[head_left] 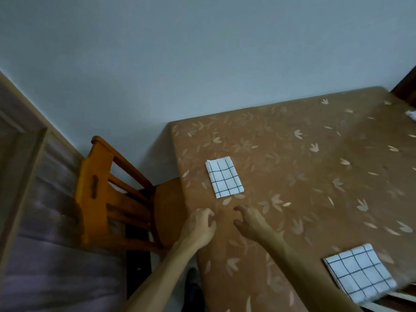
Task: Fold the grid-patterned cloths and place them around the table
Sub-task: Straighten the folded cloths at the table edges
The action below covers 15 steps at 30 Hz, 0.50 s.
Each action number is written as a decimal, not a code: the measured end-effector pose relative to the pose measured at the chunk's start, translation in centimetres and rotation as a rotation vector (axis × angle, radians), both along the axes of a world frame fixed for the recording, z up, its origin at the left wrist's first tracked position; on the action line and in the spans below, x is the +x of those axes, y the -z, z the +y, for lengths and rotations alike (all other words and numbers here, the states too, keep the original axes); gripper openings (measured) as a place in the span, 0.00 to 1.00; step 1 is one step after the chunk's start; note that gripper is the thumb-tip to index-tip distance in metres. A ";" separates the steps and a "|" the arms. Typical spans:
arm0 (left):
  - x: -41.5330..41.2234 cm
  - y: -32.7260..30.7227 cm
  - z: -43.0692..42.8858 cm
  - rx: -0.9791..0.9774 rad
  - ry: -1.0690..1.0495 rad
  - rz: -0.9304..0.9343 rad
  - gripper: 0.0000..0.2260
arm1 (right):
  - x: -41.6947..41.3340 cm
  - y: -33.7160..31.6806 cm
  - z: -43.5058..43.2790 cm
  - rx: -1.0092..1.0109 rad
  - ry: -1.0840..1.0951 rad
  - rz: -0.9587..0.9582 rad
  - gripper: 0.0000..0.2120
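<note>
We hold our left hand (199,226) and right hand (252,221) side by side above the table (292,154), fingers loosely curled and gripping nothing. The first grid-patterned cloth (224,176), a flat folded white rectangle with thin black lines, lies at 12 o'clock from the hands. The second grid-patterned cloth (360,279) lies at 4 o'clock, at the table edge. The table cover is smooth brown with a pale leaf print, and a slatted wooden chair (108,190) stands at 9 o'clock.

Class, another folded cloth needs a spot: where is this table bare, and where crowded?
Bare: the wide middle of the table, between the chair-side cloth, the near-edge cloth and the wall. Crowded: by the chair, where the left hand and right hand are close to that cloth.
</note>
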<state>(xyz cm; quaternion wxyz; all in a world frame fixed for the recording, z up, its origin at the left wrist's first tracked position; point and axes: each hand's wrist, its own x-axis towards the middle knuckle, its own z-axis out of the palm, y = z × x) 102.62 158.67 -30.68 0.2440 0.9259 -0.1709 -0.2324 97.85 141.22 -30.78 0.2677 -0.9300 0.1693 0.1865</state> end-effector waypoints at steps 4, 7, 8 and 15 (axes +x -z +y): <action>4.8 2.6 -1.4 -0.031 0.033 0.028 0.14 | 4.9 1.8 -1.2 -0.006 0.141 0.022 0.23; 7.6 4.6 -2.2 -0.063 0.071 0.052 0.17 | 8.0 3.5 -2.3 -0.006 0.291 0.027 0.21; 8.3 5.2 -2.5 -0.074 0.073 0.065 0.17 | 8.8 3.9 -2.4 0.000 0.325 0.033 0.21; 11.9 8.6 -4.5 -0.153 0.073 0.097 0.17 | 12.4 7.2 -2.7 0.006 0.419 0.039 0.26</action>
